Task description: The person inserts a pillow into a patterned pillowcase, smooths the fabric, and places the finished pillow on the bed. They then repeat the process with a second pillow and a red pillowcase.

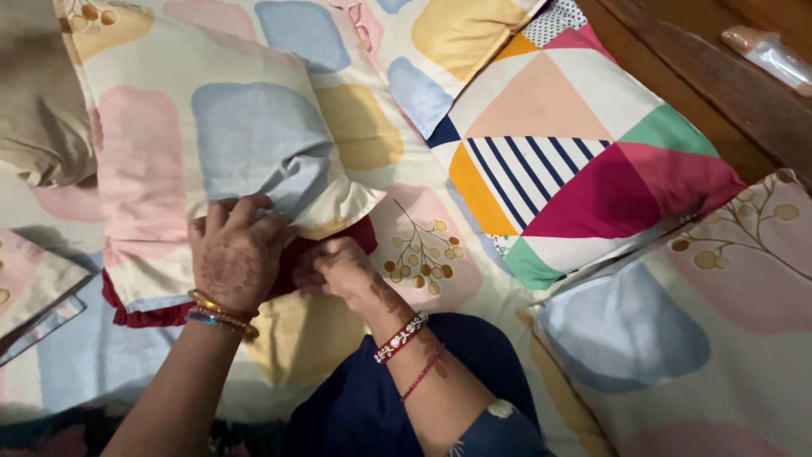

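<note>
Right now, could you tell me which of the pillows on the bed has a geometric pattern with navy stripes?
It is the triangle-patterned pillow at upper right, apart from both hands. The pastel-blotch pillow that the left hand and right hand handle has soft rounded patches instead.

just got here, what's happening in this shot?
A person kneeling on a bed is working a pastel-patterned pillowcase over a dark red pillow. The left hand presses on the open edge of the case, and the right hand grips the red fabric showing at the opening. A geometric multicoloured pillow lies to the right, on the matching pastel bedsheet.
</note>
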